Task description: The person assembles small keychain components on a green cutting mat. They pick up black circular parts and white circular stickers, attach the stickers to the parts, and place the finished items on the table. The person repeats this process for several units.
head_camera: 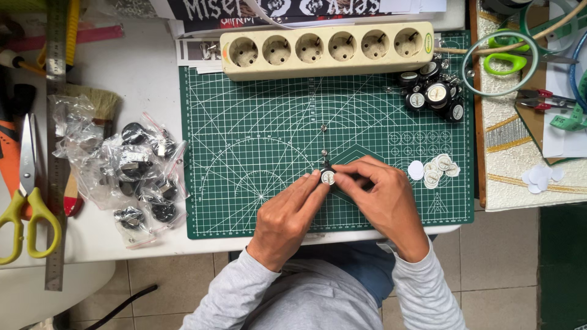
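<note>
A small round white-faced disc with a dark rim (328, 177) is pinched between the fingertips of the left hand (286, 221) and the right hand (380, 198), just above the green gridded cutting mat (257, 128). Loose white paper discs (435, 170) are scattered near the right hand.

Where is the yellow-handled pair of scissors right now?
In the head view, the yellow-handled scissors lie at the far left edge of the white table, beside the metal ruler, left of the plastic bags.
</note>
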